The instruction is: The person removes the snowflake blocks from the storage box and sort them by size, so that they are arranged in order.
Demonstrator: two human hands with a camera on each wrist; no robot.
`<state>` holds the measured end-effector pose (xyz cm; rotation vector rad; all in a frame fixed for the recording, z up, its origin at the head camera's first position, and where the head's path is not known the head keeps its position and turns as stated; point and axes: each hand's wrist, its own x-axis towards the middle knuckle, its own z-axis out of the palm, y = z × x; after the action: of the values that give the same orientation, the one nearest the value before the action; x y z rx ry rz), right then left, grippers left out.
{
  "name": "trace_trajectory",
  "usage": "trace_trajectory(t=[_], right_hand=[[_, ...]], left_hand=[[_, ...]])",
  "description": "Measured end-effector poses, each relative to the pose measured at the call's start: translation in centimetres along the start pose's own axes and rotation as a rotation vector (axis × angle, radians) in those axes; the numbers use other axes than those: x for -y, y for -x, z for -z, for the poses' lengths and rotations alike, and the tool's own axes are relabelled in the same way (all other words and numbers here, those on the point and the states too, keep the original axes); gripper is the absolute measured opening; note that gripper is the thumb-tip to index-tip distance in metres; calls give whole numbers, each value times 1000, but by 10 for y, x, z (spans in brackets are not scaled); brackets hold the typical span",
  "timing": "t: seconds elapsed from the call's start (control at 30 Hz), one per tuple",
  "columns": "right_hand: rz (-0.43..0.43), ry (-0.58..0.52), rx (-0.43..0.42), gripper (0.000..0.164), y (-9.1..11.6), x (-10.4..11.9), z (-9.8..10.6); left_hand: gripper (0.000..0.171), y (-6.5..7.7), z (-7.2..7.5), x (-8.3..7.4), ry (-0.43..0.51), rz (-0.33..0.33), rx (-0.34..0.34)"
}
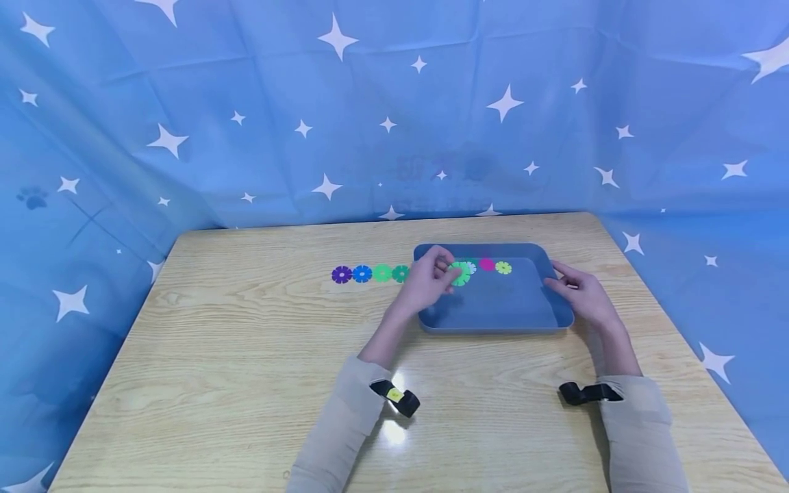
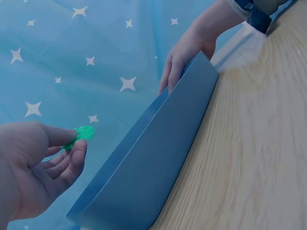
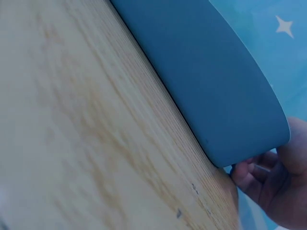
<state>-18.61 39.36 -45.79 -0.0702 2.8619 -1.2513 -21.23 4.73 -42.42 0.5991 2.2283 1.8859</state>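
Observation:
My left hand (image 1: pixel 425 279) pinches a light green notched disc (image 1: pixel 459 274) between thumb and fingers, above the left part of a blue tray (image 1: pixel 499 311). The same green disc (image 2: pixel 84 133) shows edge-on in the left wrist view. Inside the tray, near its far wall, lie a pink disc (image 1: pixel 487 264), a yellow-green disc (image 1: pixel 503 268) and a whitish one (image 1: pixel 472 268) partly covered by the held disc. My right hand (image 1: pixel 582 294) grips the tray's right wall, thumb over the rim and fingers outside; in the right wrist view, curled fingers (image 3: pixel 268 179) show against the tray's corner.
Left of the tray, a row of notched discs runs along the wooden table (image 1: pixel 234 342): purple (image 1: pixel 342 274), blue (image 1: pixel 362 274), light green (image 1: pixel 383 273) and dark green (image 1: pixel 401 274). A blue curtain (image 1: pixel 394 103) with white stars hangs behind the table's far edge.

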Motion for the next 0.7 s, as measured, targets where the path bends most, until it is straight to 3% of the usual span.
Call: trace_trajectory(t=[0.23,0.7], right_hand=[[-22,11,14,60,-1,-1,1],[2,20,-1,60,0,-4,1]], left_hand=[[17,8,25,7,44,1,-82],[15,28,88,27,12,18,-260]])
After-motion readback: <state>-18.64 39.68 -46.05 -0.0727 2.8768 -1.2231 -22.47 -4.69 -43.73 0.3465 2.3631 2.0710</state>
